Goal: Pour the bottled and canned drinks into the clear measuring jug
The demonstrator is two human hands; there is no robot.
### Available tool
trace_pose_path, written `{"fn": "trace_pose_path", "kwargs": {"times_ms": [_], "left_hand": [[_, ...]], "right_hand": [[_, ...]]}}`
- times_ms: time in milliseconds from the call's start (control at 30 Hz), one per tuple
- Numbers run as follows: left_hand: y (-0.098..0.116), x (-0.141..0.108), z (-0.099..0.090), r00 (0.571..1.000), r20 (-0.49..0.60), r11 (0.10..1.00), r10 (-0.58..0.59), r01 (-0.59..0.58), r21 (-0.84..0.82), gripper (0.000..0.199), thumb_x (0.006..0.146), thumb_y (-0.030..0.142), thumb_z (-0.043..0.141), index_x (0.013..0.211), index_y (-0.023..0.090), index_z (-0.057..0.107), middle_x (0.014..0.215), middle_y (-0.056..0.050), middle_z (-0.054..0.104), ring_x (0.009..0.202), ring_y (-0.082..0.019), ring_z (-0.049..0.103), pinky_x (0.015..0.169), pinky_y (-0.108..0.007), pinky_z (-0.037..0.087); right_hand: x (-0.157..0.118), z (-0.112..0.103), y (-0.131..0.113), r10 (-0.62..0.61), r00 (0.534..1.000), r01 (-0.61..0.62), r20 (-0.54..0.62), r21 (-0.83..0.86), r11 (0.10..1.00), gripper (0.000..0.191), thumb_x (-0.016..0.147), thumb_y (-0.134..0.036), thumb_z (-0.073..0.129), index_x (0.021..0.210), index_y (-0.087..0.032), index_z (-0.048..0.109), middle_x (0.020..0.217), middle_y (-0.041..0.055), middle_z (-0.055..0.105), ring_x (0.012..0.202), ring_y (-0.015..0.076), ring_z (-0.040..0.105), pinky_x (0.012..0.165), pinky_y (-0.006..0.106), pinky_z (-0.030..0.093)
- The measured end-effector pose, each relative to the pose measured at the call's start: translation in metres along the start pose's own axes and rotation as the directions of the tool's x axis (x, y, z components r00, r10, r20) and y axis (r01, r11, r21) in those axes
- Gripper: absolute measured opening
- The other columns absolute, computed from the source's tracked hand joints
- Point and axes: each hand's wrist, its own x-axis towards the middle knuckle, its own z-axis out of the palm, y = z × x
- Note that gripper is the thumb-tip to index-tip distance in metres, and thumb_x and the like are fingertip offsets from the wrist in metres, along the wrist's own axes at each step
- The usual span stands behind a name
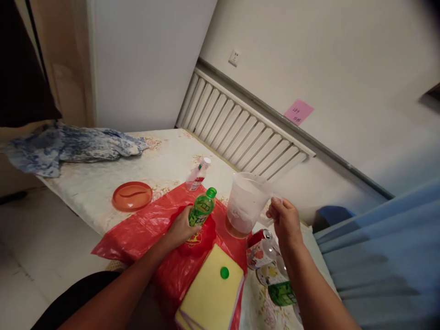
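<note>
Head view. Judged as partway through handling: bottle and jug both in hand, close together but apart; setting-down of either not yet done. Lying to the right of and nearer than left grip (182,227), on yellow pad (209,298): loose green cap (224,272), suggestive of opening already done, though mouth of green bottle (202,208) too small to confirm as bare. Visible low in jug (245,204): shallow amber layer (236,229), probably liquid; remaining fill of bottle impossible to tell.

Left grip: closed around lower half of green bottle, with bottle top leaning slightly away to the right. Right grip (288,219): closed on handle of jug, with jug body just left of knuckles; contact of jug base with anything beneath not discernible.

Under left grip: red bag (134,238), spread over worktop (165,160). Beyond left grip: small bottle (197,176). Farther left: orange dish (132,196). Below right grip, toward the left: can (257,238), near other drink containers (282,293) partly hidden by forearm.
</note>
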Motion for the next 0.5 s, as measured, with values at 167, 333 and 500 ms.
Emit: {"fn": "trace_pose_path", "kwargs": {"times_ms": [167,333,500], "left_hand": [[-0.013,0.004,0.001,0.998,0.042,0.999,0.036,-0.034,-0.041,0.055,0.063,0.017,0.066,0.117,0.019,0.054,0.114,-0.007,0.067,0.106,-0.026,0.065,0.091,-0.036,0.051],[-0.022,0.008,0.002,0.995,0.09,0.991,0.05,-0.038,-0.125,0.057,0.062,0.018,0.065,0.118,0.019,0.054,0.112,-0.006,0.068,0.102,-0.025,0.066,0.085,-0.033,0.053],[-0.024,0.006,0.002,0.996,0.085,0.995,0.022,-0.013,-0.1,0.054,0.059,0.019,0.068,0.112,0.019,0.056,0.104,-0.005,0.07,0.095,-0.025,0.068,0.078,-0.032,0.054]], "right_hand": [[0.013,0.003,-0.006,0.023,0.997,-0.019,0.075,-0.051,0.998,0.039,0.066,-0.041,0.078,0.054,-0.021,0.047,0.044,-0.0098,0.033,0.041,0.0064,0.028,0.041,0.021,0.026],[0.021,0.005,-0.02,0.02,0.99,-0.006,0.143,-0.102,0.995,0.036,0.063,-0.043,0.079,0.057,-0.02,0.052,0.043,-0.0099,0.033,0.039,0.0056,0.025,0.038,0.021,0.02],[0.025,0.006,-0.033,-0.007,0.976,0.048,0.219,-0.181,0.982,0.037,0.063,-0.041,0.081,0.054,-0.02,0.052,0.043,-0.0098,0.033,0.039,0.0053,0.025,0.039,0.021,0.02]]}}
